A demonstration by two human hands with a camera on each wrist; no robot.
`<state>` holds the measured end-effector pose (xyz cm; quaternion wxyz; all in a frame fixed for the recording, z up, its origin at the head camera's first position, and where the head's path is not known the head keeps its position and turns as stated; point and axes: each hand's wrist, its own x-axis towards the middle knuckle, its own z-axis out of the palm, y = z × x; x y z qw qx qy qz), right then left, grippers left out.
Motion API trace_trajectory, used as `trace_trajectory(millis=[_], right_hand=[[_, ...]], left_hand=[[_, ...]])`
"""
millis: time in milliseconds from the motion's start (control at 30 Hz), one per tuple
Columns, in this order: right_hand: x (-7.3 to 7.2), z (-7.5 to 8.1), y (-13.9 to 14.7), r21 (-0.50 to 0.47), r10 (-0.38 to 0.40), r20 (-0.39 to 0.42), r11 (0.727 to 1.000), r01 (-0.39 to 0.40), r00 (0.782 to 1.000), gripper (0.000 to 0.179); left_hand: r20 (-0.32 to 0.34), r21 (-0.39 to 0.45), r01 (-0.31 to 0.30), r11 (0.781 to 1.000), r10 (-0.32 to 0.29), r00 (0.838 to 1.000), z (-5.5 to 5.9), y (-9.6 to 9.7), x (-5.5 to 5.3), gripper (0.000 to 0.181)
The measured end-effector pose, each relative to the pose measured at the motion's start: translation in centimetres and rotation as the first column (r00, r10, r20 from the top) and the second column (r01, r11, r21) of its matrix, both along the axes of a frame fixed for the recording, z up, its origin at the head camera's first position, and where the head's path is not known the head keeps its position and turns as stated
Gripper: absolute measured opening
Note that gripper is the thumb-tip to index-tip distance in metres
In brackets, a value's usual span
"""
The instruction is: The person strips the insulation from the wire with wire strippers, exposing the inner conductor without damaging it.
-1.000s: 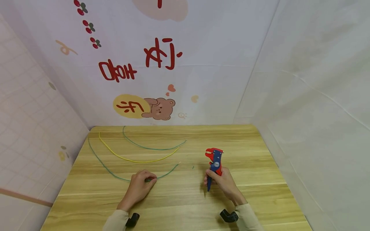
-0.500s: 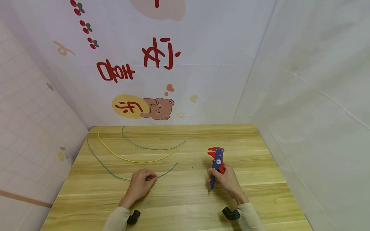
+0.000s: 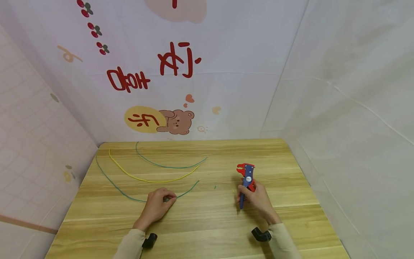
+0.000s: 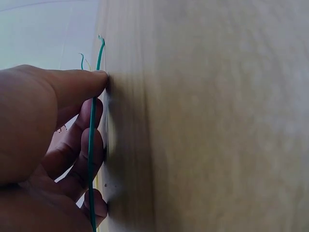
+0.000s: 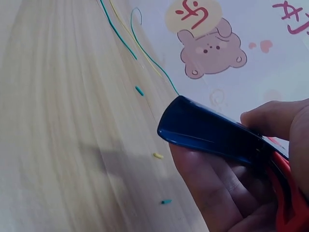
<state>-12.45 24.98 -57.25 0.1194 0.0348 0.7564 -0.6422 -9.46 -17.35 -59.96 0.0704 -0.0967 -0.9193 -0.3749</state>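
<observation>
My left hand [image 3: 158,205] rests on the table at left and pinches the nearest green wire [image 3: 189,190] between thumb and fingers. In the left wrist view this green wire [image 4: 91,150] runs past the fingertips, its tip thin and pale. On the right, my right hand [image 3: 257,201] grips a red and blue wire stripper [image 3: 248,178] by its handles, the red jaws pointing left and apart from any wire. The right wrist view has the stripper's dark blue handle [image 5: 212,128] in the fingers. Beyond the left hand lie a yellow wire [image 3: 155,181] and another green wire [image 3: 174,167].
Small insulation scraps lie on the wooden table [image 3: 207,230]: a green scrap [image 3: 215,187] and a yellow scrap [image 3: 233,190] near the right hand, and another green scrap [image 5: 166,201] in the right wrist view. White printed cloth walls [image 3: 233,90] surround the back and sides.
My right hand has moved right and slightly away with the wire stripper, uncovering the yellow scrap. The left hand keeps its place on the green wire.
</observation>
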Motion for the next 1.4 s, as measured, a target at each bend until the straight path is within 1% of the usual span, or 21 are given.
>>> trace_trajectory(millis=[167, 433, 633, 733, 833, 967, 1167, 1400], right_hand=[[-0.7, -0.1, 0.5, 0.031, -0.045, 0.020, 0.999, 0.045, 0.999, 0.036], [-1.8, -0.2, 1.4, 0.062, -0.092, 0.038, 0.994, 0.090, 0.995, 0.038], [-2.5, -0.5, 1.7, 0.075, -0.103, 0.048, 0.992, 0.100, 0.993, 0.036], [-2.7, -0.6, 1.8, 0.124, -0.105, 0.042, 0.987, 0.099, 0.994, 0.036], [-3.0, -0.7, 1.9, 0.206, -0.114, 0.011, 0.972, 0.109, 0.993, 0.037], [-3.3, -1.0, 2.0, 0.313, -0.134, -0.016, 0.941, 0.132, 0.991, 0.039], [-4.0, -1.1, 2.2, 0.411, -0.155, -0.012, 0.900, 0.146, 0.988, 0.037], [-4.3, -0.8, 2.3, 0.508, -0.158, -0.049, 0.846, 0.161, 0.986, 0.038]], left_hand=[[0.003, 0.008, 0.008, 1.000, -0.008, 1.000, 0.2, 0.0, -0.2, 0.013], [0.037, -0.003, 0.009, 1.000, -0.009, 0.999, 0.2, -0.1, -0.6, 0.016], [0.038, 0.007, 0.015, 1.000, -0.016, 0.999, 0.1, -0.2, -0.7, 0.016], [0.033, 0.013, 0.017, 1.000, -0.017, 0.999, 0.1, -0.2, -0.7, 0.015], [0.030, 0.025, 0.021, 0.999, -0.022, 0.999, 0.1, -0.3, -0.7, 0.013], [0.042, 0.036, 0.023, 0.999, -0.024, 0.999, 0.0, -0.3, -0.7, 0.013], [0.052, 0.031, 0.021, 0.999, -0.023, 0.998, 0.1, -0.4, -0.6, 0.014], [0.066, 0.026, 0.022, 0.999, -0.023, 0.998, 0.1, -0.5, -0.5, 0.011]])
